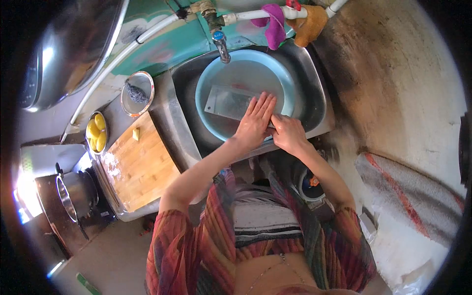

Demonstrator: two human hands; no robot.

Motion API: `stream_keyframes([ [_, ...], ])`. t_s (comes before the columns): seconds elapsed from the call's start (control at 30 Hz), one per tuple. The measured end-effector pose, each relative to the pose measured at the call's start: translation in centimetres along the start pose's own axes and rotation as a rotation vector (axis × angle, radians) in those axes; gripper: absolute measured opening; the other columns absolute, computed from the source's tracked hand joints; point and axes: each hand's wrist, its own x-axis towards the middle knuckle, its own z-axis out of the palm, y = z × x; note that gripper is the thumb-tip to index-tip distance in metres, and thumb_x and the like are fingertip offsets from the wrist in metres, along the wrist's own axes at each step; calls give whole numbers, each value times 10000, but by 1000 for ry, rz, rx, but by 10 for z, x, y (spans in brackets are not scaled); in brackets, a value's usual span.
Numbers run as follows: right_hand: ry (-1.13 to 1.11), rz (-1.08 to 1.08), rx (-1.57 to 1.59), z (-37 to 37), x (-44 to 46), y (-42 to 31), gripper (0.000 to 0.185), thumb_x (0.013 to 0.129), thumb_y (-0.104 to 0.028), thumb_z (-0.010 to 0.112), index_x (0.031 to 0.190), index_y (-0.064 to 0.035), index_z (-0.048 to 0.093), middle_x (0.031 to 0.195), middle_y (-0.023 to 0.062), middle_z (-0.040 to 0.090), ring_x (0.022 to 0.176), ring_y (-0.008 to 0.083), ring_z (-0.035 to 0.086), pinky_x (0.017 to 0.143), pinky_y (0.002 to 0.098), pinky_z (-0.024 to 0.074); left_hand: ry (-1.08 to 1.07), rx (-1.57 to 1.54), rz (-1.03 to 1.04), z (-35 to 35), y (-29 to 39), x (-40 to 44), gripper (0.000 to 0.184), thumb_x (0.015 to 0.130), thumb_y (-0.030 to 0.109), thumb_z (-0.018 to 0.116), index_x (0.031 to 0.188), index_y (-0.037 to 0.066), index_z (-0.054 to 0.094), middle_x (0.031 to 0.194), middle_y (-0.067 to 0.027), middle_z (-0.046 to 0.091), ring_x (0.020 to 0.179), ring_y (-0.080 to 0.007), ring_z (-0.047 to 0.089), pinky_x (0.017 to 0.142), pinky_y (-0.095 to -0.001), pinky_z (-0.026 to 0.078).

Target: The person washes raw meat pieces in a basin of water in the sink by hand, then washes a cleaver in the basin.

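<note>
A cleaver [227, 102] with a wide, wet-looking metal blade and a small hole near its far corner lies level over the light blue basin [202, 81]. My right hand [289, 132] is wrapped round its handle end at the basin's near rim, and the handle itself is mostly hidden. My left hand [255, 122] rests flat on the blade near the handle, its fingers stretched out. Cloudy water shows in the basin, which stands in a metal sink [317, 98]. Above the basin's far rim hangs a tap [221, 44].
Left of the sink lies a wooden cutting board [142, 164] with a small pale piece [136, 133]. Beyond it are a bowl of yellow oval pieces [98, 129] and a bowl holding a dark scrubber [136, 93]. A pot [73, 194] stands far left. Purple [275, 29] and brown cloths [309, 27] hang from the pipe.
</note>
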Motion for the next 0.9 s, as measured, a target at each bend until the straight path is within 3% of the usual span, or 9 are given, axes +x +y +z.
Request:
stream_keyframes([
  [0.2, 6, -50, 4, -10, -17, 18, 239, 783, -171, 622, 907, 0, 509, 797, 157, 613, 726, 338, 611, 624, 439, 480, -82, 447, 84, 18, -53, 0, 811, 750, 230, 639, 1401, 12, 207, 1446, -164, 250, 1363, -296, 194, 1111, -423, 173],
  [0.43, 60, 23, 4, -32, -44, 36, 252, 775, -177, 638, 946, -22, 540, 804, 150, 624, 735, 355, 600, 636, 432, 475, -194, 143, -460, 50, -131, -18, 675, 823, 191, 518, 1405, 55, 204, 1395, -191, 314, 1344, -327, 225, 1097, -444, 203],
  [0.53, 70, 188, 299, -41, -54, 40, 242, 792, -193, 648, 929, -10, 569, 756, 122, 617, 684, 251, 600, 610, 362, 460, -448, 168, -386, 118, -182, -39, 466, 854, 220, 421, 1303, 95, 408, 1100, -162, 596, 1247, -347, 384, 1022, -572, 246],
  [0.6, -89, 432, 803, -46, -52, 34, 239, 829, -192, 623, 941, 16, 590, 704, 64, 588, 627, 99, 536, 581, 272, 432, -678, 711, -288, 59, -119, -29, 405, 846, 229, 424, 1217, 88, 505, 1017, -141, 635, 1205, -348, 426, 1019, -579, 232],
  [0.67, -200, 517, 985, -36, -50, 33, 258, 842, -203, 616, 947, 31, 592, 690, 56, 589, 601, 78, 528, 563, 248, 424, -430, 533, -495, 19, -88, -36, 315, 824, 210, 470, 1081, 81, 597, 998, -162, 623, 1138, -348, 463, 1002, -534, 268],
  [0.7, -80, 311, 752, -31, -43, 15, 259, 840, -208, 622, 932, 32, 591, 677, 55, 585, 588, 88, 529, 551, 251, 423, 199, 302, -586, 42, -89, -55, 216, 826, 180, 480, 915, 63, 639, 957, -164, 625, 1083, -331, 488, 917, -499, 340],
  [0.73, 61, 115, 524, -28, -37, -2, 261, 838, -213, 628, 916, 33, 589, 663, 55, 582, 574, 97, 530, 540, 253, 423, 439, 227, -554, 51, -87, -62, 178, 803, 150, 500, 837, 66, 654, 877, -170, 602, 942, -344, 513, 791, -444, 395],
  [0.87, 64, -108, 508, -17, -12, -75, 280, 794, -203, 673, 941, 21, 596, 723, 136, 628, 629, 202, 616, 590, 330, 471, 242, -452, -748, 13, -50, -79, 213, 857, 241, 555, 895, 39, 610, 969, -182, 607, 882, -350, 586, 699, -474, 482],
  [0.9, 61, -227, 354, -11, -3, -95, 314, 765, -214, 693, 962, 13, 603, 810, 157, 648, 715, 273, 643, 638, 362, 487, 507, -1055, -680, 20, -44, -84, 285, 862, 276, 551, 1035, 49, 557, 1067, -186, 576, 961, -346, 568, 784, -457, 468],
])
